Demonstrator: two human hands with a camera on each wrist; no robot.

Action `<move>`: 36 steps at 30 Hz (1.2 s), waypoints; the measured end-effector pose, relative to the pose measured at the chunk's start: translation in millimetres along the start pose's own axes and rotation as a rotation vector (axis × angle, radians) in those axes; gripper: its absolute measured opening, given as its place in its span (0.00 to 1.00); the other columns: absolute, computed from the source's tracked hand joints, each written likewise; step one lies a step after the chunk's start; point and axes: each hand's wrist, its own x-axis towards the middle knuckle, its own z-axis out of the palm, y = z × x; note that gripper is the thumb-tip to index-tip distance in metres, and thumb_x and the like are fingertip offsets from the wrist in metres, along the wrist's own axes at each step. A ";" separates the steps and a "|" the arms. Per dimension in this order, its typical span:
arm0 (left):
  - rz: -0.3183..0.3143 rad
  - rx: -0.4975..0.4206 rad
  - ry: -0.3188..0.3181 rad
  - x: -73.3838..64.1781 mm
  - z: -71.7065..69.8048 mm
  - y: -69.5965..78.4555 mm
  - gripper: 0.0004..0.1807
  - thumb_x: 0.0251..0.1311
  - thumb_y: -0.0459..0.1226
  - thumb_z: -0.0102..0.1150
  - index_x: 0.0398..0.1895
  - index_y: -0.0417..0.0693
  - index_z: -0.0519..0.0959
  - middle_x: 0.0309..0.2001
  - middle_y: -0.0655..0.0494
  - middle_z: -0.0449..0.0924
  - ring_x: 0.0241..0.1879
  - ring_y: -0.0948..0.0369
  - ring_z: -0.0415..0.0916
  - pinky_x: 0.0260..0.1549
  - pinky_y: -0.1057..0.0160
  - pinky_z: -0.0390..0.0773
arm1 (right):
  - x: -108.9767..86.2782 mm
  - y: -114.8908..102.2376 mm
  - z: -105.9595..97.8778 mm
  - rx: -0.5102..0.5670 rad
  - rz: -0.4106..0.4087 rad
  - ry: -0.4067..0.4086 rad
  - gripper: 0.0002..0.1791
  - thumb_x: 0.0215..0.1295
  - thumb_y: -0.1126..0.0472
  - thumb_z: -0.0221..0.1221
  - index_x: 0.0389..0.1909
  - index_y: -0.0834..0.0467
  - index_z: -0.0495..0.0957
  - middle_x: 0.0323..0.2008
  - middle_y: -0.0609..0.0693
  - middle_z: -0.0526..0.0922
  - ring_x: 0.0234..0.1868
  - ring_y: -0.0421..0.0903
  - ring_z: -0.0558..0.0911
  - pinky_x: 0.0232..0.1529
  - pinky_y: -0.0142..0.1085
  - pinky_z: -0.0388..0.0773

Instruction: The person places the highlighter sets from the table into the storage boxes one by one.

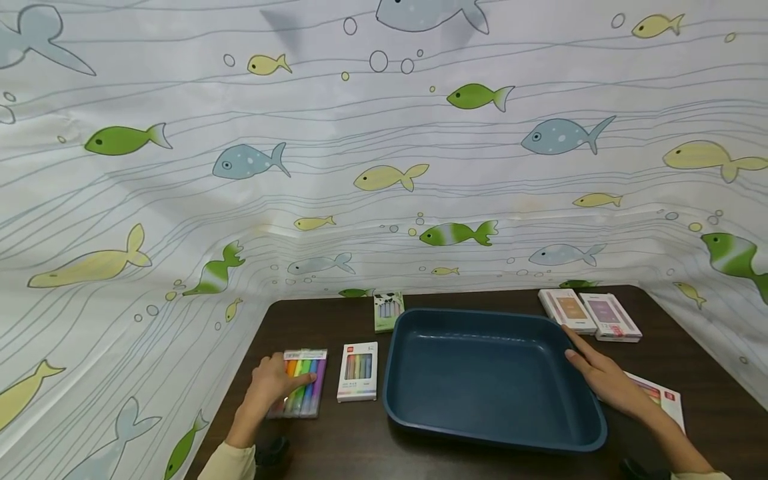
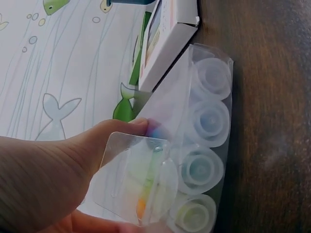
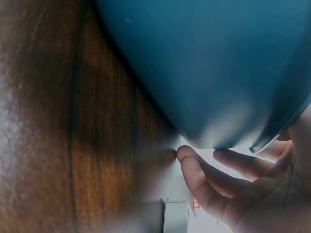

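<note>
A clear plastic pack of coloured markers (image 1: 306, 390) lies at the left of the dark table. My left hand (image 1: 271, 383) grips it, the thumb across its top and the other fingers at its left side, partly hidden. Round pale marker ends (image 2: 206, 124) show through the pack's clear end in the left wrist view. A dark blue rectangular tray (image 1: 480, 380) stands in the middle. My right hand (image 1: 600, 377) holds its right side near the far corner, thumb by the rim. Fingertips (image 3: 192, 167) touch the tray's outer wall (image 3: 209, 73) in the right wrist view.
Between pack and tray lies a white pen box (image 1: 358, 372). A green box (image 1: 387, 311) is behind, by the tray's far left corner. Two white boxes (image 1: 567, 310) sit at the back right, and another (image 1: 666, 400) is partly under the right forearm. A fish-patterned sheet (image 1: 384, 133) hangs behind.
</note>
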 end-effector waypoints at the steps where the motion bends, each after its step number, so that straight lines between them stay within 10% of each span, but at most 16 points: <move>1: 0.005 -0.007 0.004 0.3 0.7 -0.6 0.55 0.48 0.56 0.78 0.58 0.15 0.65 0.48 0.22 0.70 0.48 0.28 0.69 0.50 0.32 0.70 | 0.1 0.0 0.1 0.001 -0.002 0.001 0.35 0.84 0.49 0.42 0.83 0.55 0.42 0.75 0.74 0.49 0.70 0.78 0.55 0.58 0.72 0.56; 11: 0.044 -0.179 0.001 3.6 2.2 -5.5 0.60 0.46 0.51 0.81 0.74 0.32 0.55 0.53 0.22 0.64 0.46 0.35 0.69 0.46 0.34 0.72 | 0.1 -1.0 0.2 -0.002 -0.003 0.004 0.35 0.84 0.49 0.42 0.83 0.54 0.43 0.75 0.74 0.50 0.69 0.78 0.55 0.58 0.72 0.56; 36: 0.059 -0.758 -0.323 0.9 -8.7 -19.3 0.46 0.56 0.27 0.72 0.76 0.41 0.57 0.45 0.35 0.67 0.29 0.48 0.79 0.26 0.49 0.83 | -0.4 1.4 1.8 -0.004 0.004 0.003 0.35 0.84 0.48 0.41 0.83 0.52 0.42 0.75 0.74 0.51 0.69 0.78 0.56 0.56 0.71 0.59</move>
